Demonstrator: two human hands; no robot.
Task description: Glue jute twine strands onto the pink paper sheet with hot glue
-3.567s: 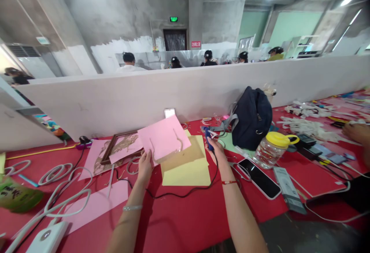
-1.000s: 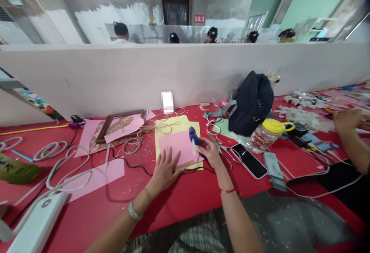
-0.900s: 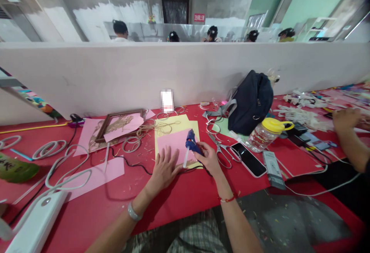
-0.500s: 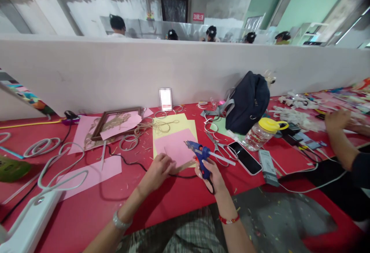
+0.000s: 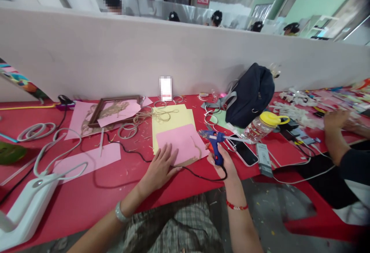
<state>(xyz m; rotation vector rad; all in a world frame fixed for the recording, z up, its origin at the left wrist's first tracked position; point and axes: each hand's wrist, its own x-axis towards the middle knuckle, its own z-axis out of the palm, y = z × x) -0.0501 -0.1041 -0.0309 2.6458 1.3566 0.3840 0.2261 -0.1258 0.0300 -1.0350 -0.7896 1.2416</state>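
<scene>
My right hand (image 5: 221, 160) is wrapped round the handle of a blue hot glue gun (image 5: 214, 145), its nozzle pointing left and a white glue stick sticking out at the back. My left hand (image 5: 162, 166) lies with fingers spread on the lower left edge of a pink sheet of paper (image 5: 177, 141). A thin curved piece of brown twine (image 5: 198, 147) rests on that sheet's right part. Beneath the pink sheet are yellow sheets (image 5: 170, 110), with a loose tangle of twine (image 5: 162, 115) on top. The gun's black cord (image 5: 196, 175) runs past my left hand.
Leftward lie a brown frame (image 5: 96, 116), a pink strip (image 5: 89, 160), a white power strip (image 5: 31, 206) and coiled cables. To the right are a phone (image 5: 245, 153), a yellow-lidded bottle (image 5: 258, 128), a dark backpack (image 5: 251, 95) and a co-worker's hand (image 5: 337, 124).
My left hand has opened from bent fingers to lying flat on the pink paper. My right hand has moved the glue gun rightward, off the paper, and twine now shows on the sheet.
</scene>
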